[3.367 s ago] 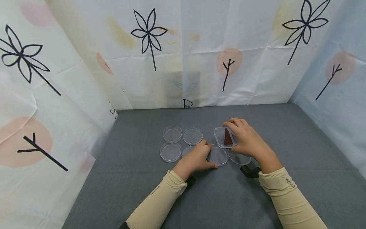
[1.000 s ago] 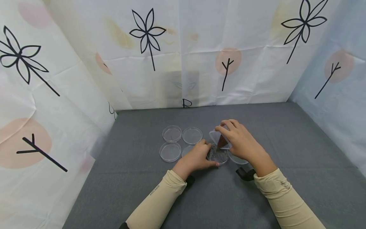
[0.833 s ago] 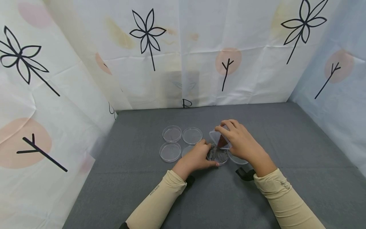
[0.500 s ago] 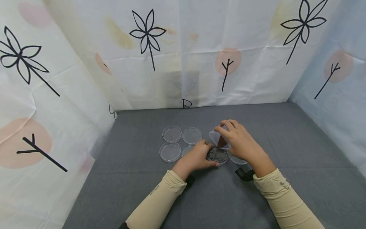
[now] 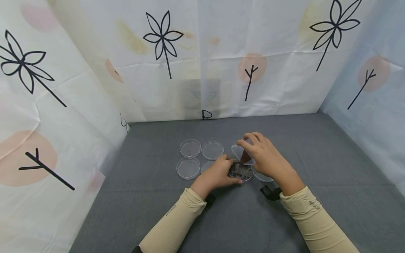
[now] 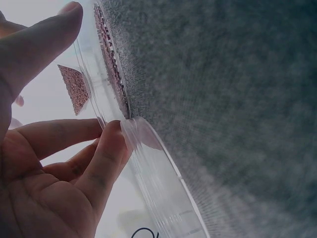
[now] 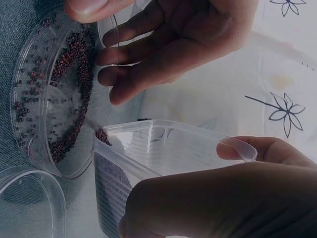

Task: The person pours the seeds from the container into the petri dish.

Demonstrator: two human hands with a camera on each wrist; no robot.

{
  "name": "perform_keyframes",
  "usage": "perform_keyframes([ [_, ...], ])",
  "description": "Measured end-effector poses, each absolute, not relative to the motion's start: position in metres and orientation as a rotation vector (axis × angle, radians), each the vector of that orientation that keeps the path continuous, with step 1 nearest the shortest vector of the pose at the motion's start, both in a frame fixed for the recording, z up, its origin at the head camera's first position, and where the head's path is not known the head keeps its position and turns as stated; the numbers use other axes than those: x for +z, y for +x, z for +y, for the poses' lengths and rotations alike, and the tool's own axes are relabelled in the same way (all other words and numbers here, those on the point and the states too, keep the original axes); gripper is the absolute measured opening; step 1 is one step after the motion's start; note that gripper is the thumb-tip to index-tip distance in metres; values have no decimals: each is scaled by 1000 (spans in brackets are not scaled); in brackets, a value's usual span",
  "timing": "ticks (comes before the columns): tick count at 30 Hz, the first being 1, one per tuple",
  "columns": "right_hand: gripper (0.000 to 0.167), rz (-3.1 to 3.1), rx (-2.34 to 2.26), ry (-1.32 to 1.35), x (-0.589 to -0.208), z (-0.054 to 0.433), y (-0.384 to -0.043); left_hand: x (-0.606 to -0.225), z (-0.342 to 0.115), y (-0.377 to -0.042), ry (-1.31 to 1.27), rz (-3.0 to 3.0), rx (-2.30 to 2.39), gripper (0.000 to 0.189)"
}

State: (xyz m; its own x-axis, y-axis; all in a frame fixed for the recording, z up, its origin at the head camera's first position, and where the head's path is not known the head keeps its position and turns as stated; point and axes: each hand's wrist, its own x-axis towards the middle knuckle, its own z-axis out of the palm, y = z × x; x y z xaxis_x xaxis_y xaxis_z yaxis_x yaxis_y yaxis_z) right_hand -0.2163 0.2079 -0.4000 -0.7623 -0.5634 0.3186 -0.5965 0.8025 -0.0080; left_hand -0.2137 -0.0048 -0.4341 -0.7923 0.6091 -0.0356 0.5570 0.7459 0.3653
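A round clear petri dish (image 7: pixel 37 158) stands on the table with small dark reddish-brown grains (image 7: pixel 75 64) spread over its bottom. My left hand (image 5: pixel 218 174) grips its side, thumb at the near edge and fingers at the far edge. My right hand (image 5: pixel 269 156) holds a clear plastic box (image 7: pixel 183 144) tilted steeply, its lower corner close over the dish's rim. More grains (image 7: pixel 111 183) lie gathered inside that box, and a thin stream of them runs from the corner into the dish. In the left wrist view the grains form a layer along the dish floor.
Several other clear petri dishes stand close by: one (image 5: pixel 263 179) right of the filled dish, partly under my right hand, and others to the left, such as a front one (image 5: pixel 188 175). One (image 5: pixel 205 165) is half hidden by my left hand. A patterned cloth (image 5: pixel 221 70) hangs behind the grey table (image 5: pixel 158 218).
My right hand has brought the box left and tipped it over the dish. The dish, bare at first, now has a dark, thickening layer of grains. My left hand has stayed at its side.
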Motion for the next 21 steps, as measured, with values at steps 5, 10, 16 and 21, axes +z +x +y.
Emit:
perform_keyframes([
  [5,84,-2692,159,887,-400,207,-216,-435,-5,-214,935,2793,513,72],
  [10,84,-2694,156,885,-400,207,-216,-435,-5,-214,923,2790,511,74],
  [16,82,-2686,165,890,-399,208,-216,-435,-4,-214,929,2793,506,73],
  [21,83,-2695,171,889,-399,207,-216,-435,-5,-214,926,2791,505,73],
])
